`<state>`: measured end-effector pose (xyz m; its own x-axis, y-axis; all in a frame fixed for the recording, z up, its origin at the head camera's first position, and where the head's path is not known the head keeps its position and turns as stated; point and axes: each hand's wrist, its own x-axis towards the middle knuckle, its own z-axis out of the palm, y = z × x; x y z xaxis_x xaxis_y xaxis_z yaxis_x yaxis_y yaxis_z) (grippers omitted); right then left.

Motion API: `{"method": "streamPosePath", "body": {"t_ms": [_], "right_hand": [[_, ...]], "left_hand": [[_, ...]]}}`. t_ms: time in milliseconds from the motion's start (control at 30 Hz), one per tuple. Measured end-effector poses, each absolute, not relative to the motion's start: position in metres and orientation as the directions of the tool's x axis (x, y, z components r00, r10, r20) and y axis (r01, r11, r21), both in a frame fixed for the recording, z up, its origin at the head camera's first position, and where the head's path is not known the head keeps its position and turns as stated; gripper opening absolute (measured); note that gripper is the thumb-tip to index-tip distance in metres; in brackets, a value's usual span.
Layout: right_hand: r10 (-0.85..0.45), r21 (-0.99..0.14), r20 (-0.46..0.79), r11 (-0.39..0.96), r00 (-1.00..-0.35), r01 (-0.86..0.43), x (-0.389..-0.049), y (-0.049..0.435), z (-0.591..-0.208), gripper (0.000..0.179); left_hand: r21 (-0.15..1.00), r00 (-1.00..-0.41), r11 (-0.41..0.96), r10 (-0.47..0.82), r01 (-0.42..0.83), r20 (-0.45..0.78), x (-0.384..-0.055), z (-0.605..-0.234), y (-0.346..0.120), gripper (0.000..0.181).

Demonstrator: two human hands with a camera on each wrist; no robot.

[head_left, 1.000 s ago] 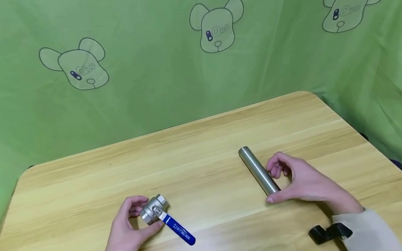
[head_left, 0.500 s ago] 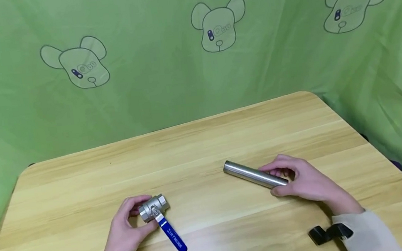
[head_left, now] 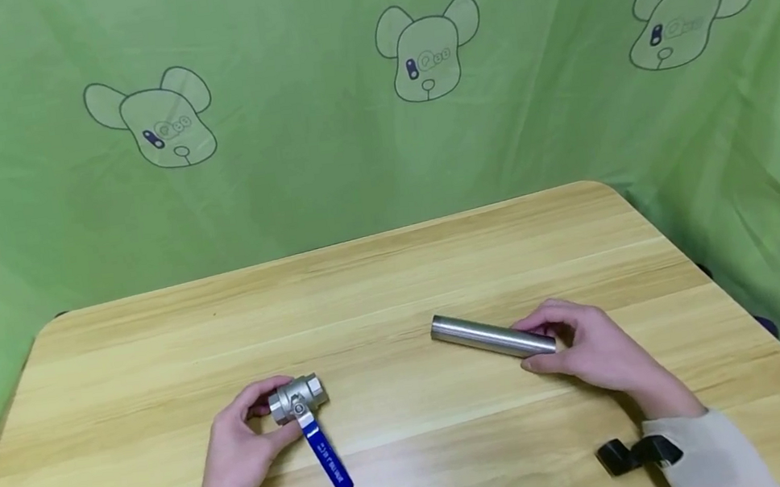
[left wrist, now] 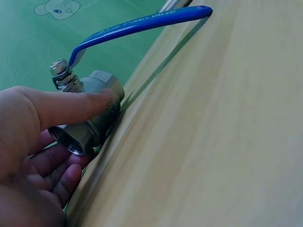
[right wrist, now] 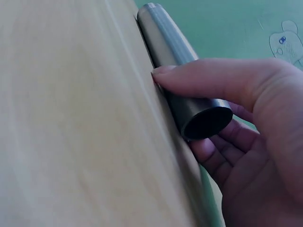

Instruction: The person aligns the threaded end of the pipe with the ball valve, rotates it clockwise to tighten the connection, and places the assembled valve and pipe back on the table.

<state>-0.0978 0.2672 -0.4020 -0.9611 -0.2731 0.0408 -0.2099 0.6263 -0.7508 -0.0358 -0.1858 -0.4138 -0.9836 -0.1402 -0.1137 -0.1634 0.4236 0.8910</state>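
Observation:
My left hand (head_left: 240, 449) grips a steel ball valve (left wrist: 102, 101) between thumb and fingers, low over the table's left half. The valve's blue lever (head_left: 327, 458) points toward the near edge and slightly right. In the left wrist view its open threaded end faces back toward the palm. To the right, my right hand (head_left: 588, 345) holds a steel pipe (head_left: 485, 337) near its right end, thumb on the near side and fingers behind. The pipe's far end points left and slightly away; its hollow near end shows in the right wrist view, close to the tabletop.
Both hands are over a wood-grain table (head_left: 380, 285) with rounded far corners. A green curtain (head_left: 308, 172) printed with bear heads hangs behind it and along the sides. A black strap piece (head_left: 638, 454) sits at the right sleeve (head_left: 711, 452).
My right hand has turned the pipe from pointing away to lying more crosswise, its far end swinging left. The valve's lever has swung to point more toward the near edge.

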Motion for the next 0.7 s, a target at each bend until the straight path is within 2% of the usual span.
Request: {"method": "streamPosePath", "body": {"t_ms": [267, 500, 700], "right_hand": [[-0.106, -0.781, 0.003, 0.62, -0.994, -0.069, -0.097, 0.262, -0.404, 0.044], [-0.039, -0.895, -0.021, 0.445, -0.999, 0.002, -0.099, 0.259, -0.407, 0.045], [-0.035, -0.967, 0.017, 0.255, -0.999, -0.026, -0.098, 0.251, -0.406, 0.042]], "left_hand": [[0.912, -0.991, 0.397, -0.123, -0.101, -0.056, -0.037, -0.418, -0.188, 0.061], [0.967, -0.991, 0.242, -0.125, -0.086, -0.057, -0.035, -0.417, -0.19, 0.061], [0.992, -0.992, 0.102, -0.109, -0.076, -0.065, -0.035, -0.412, -0.186, 0.062]]}}
